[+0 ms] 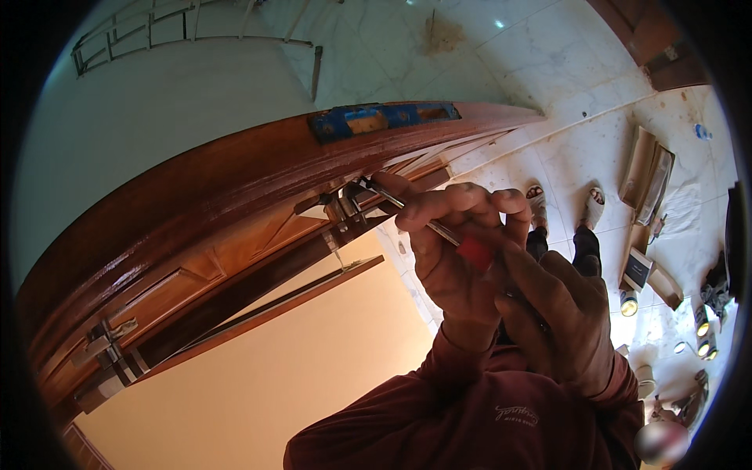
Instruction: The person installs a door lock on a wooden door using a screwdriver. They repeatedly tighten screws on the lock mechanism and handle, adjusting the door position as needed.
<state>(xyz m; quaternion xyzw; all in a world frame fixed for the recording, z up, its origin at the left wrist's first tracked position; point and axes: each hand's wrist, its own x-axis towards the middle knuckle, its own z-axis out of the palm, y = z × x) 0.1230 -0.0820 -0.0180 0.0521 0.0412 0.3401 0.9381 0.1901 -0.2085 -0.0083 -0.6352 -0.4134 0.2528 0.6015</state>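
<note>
A screwdriver (pixel 444 230) with a thin metal shaft and a red handle slants up toward the wooden door (pixel 180 176). Its tip is at the metal fitting (pixel 341 210), which looks like a hinge, on the door's face side; the exact contact point is too small to tell. My left hand (pixel 458 235) curls its fingers around the shaft just ahead of the handle. Around the handle's rear end closes my right hand (pixel 560 313), hiding most of it. A second metal fitting (pixel 110 348) of similar look sits farther left on the same door.
Blue material with cut-outs (pixel 384 120) lines part of the door's edge. Opened cardboard boxes (pixel 648 176) and several cans or rolls lie on the tiled floor at the right. A metal frame (pixel 188 35) is at the far left. My sandalled feet (pixel 593 207) show beyond my hands.
</note>
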